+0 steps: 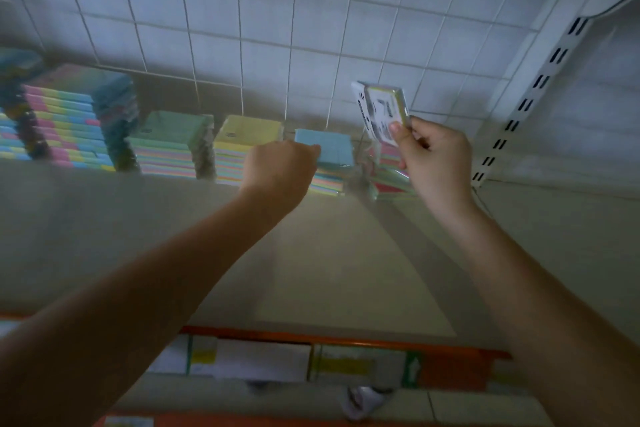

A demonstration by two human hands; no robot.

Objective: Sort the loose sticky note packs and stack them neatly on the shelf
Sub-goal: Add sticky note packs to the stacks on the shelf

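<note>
- One pack [382, 111] is off the shelf [173, 236] at this moment, held upright in the air above the right end of the row, label side toward the camera.
- Several stacks already stand along the back of the shelf: left of the held pack come the blue-topped stack [325, 149], the yellow-topped stack [247, 135], the green-topped stack [173, 132] and a taller stack [69, 121] at the far left.
- Directly below the held pack lies a loose pile [388, 177] in clear wrap, tilted and untidy; by my reading this is what is left to sort.
- So the task looks well along, with the held pack and that pile outstanding.
- The right hand [436, 159] is raised, thumb and fingers pinching the pack's lower corner.
- The left hand [280, 173] reaches to the blue-topped stack, fingers curled, fingertips at its front left edge; whether they grip it or only touch it, I cannot tell.
- Both forearms stretch forward over the bare front of the shelf.
</note>
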